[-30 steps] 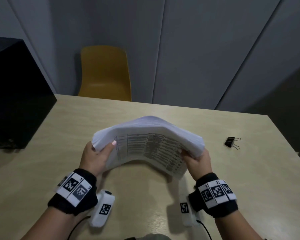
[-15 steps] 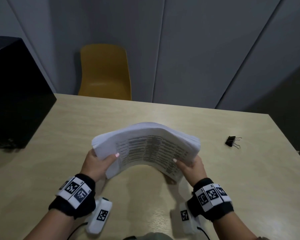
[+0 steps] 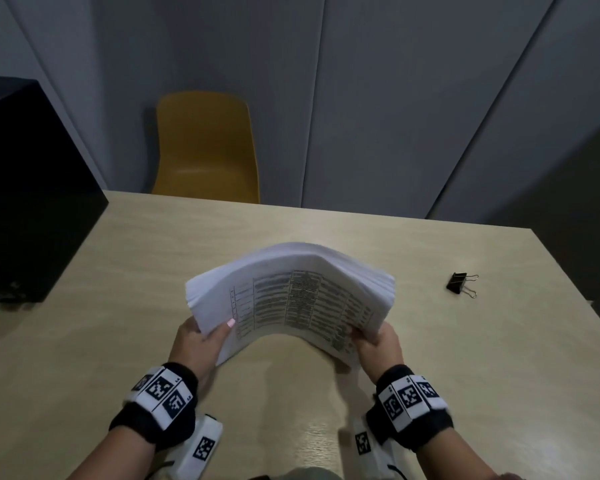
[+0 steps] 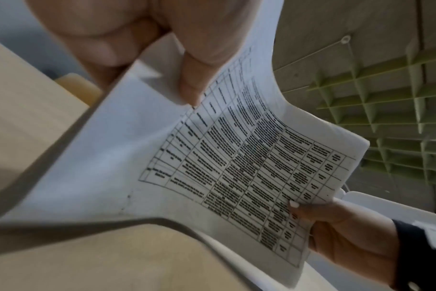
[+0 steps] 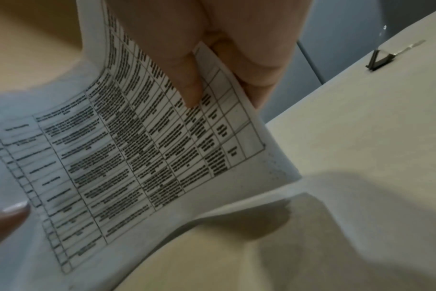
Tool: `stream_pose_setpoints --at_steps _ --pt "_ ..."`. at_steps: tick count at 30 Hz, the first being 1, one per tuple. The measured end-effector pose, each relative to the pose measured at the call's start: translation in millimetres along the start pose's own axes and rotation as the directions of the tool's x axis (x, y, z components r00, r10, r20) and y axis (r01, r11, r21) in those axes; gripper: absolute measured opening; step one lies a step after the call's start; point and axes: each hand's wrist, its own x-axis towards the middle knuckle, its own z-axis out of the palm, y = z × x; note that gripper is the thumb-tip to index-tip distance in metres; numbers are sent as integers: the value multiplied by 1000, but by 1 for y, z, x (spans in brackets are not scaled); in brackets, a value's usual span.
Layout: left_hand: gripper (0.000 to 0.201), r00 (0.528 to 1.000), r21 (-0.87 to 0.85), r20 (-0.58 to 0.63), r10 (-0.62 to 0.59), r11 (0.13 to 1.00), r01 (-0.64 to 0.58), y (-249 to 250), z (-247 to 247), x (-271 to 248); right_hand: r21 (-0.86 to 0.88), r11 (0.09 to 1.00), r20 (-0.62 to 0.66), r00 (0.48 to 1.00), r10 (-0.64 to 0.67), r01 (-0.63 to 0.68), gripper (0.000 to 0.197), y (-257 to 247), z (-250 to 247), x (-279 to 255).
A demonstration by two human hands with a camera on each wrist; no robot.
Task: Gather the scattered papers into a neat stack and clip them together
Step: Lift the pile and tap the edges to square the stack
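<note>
A thick stack of white papers (image 3: 291, 292), its top sheet printed with a table, arches upward above the middle of the table. My left hand (image 3: 201, 341) grips its left edge, thumb on top. My right hand (image 3: 374, 341) grips the right edge the same way. The left wrist view shows the printed sheet (image 4: 236, 161) under my left thumb, with the right hand (image 4: 336, 232) at the far edge. In the right wrist view my thumb presses on the sheet (image 5: 137, 147). A black binder clip (image 3: 459, 283) lies on the table to the right, also seen as the clip (image 5: 378, 59).
The light wooden table (image 3: 153, 271) has a large black box (image 3: 25, 202) at its left side. A yellow chair (image 3: 205, 147) stands behind the far edge, against a grey wall.
Both hands have drawn slightly toward me and lower with the stack. The arch in the papers stays, and the grip is unchanged.
</note>
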Motion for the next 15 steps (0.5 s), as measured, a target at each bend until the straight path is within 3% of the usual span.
stream_pose_setpoints --at_steps 3,8,11,13,15 --pt "23 999 -32 -27 28 999 -29 6 0 0 67 998 -38 999 -13 15 19 -3 -4 2" --pt "24 998 16 46 -37 999 36 -8 2 3 -66 997 90 995 46 -40 22 7 2 1" --pt "7 999 7 19 -44 999 44 -12 0 3 -55 998 -11 999 36 -37 13 5 2 -2" --pt "9 998 -21 28 -57 998 58 -10 -2 5 9 1000 -82 996 -26 27 19 1 -2 -2" --pt "11 997 -111 21 -79 991 81 -8 -2 4 64 997 -158 987 -28 39 48 -4 -5 -1"
